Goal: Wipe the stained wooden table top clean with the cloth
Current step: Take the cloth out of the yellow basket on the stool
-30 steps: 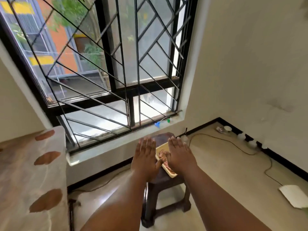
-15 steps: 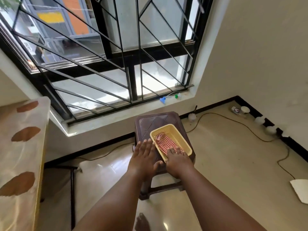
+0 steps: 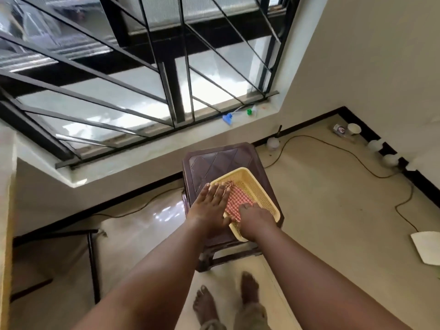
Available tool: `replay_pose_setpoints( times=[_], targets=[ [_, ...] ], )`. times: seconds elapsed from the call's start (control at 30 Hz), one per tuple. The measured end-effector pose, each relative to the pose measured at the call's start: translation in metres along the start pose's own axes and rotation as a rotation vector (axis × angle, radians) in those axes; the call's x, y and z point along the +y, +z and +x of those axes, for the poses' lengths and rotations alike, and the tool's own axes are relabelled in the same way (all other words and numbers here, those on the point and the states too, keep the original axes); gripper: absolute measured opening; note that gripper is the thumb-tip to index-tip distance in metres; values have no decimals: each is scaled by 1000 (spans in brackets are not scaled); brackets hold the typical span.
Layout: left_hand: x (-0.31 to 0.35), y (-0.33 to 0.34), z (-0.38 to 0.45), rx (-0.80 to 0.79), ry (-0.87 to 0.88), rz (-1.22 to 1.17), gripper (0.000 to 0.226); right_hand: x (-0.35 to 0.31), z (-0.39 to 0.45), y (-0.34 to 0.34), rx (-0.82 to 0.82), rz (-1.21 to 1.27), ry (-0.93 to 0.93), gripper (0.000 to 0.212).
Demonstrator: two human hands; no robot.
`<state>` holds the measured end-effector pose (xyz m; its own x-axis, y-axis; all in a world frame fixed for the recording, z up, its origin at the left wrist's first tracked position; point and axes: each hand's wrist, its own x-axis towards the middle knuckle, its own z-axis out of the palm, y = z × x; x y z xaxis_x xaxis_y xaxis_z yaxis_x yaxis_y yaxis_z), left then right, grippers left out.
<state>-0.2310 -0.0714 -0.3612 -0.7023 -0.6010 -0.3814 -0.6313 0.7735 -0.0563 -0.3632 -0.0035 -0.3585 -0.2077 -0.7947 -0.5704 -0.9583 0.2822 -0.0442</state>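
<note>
A red-and-white checked cloth (image 3: 238,201) lies in a yellow mesh plastic basket (image 3: 258,186) that sits on the near right part of a dark brown plastic stool (image 3: 214,160). The left hand (image 3: 210,210) is flat over the basket's left rim, fingers straight and spread (fingertips reaching the cloth's edge). The right hand (image 3: 256,221) is at the basket's near corner, fingers curled down onto the cloth; whether they actually pinch it I cannot tell. Bare feet (image 3: 248,289) stand on the floor just before the stool.
</note>
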Motion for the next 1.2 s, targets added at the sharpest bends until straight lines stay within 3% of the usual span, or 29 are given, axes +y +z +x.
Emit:
replay_pose_setpoints(
  times=[0.17, 0.33, 0.6, 0.83, 1.0, 1.2],
  targets=[
    [3, 32, 13, -46, -13, -27, 77, -1, 38, 14, 58, 13, -37, 63],
    [4, 48, 34, -84, -45, -26, 76, 8, 65, 42, 5, 21, -79, 69],
    [6, 59, 50, -8, -105, -32, 76, 18, 84, 52, -72, 19, -121, 72],
    [1, 61, 50, 9, -110, -48, 78, 23, 92, 43, 26, 11, -152, 44],
    [-10, 44, 41, 30, -111, -15, 79, 28, 89, 24, 66, 226, -86, 18],
    [-42, -2, 8, 64, -214, -16, 78, 37, 73, -25, -93, 291, -78, 33]
  ],
)
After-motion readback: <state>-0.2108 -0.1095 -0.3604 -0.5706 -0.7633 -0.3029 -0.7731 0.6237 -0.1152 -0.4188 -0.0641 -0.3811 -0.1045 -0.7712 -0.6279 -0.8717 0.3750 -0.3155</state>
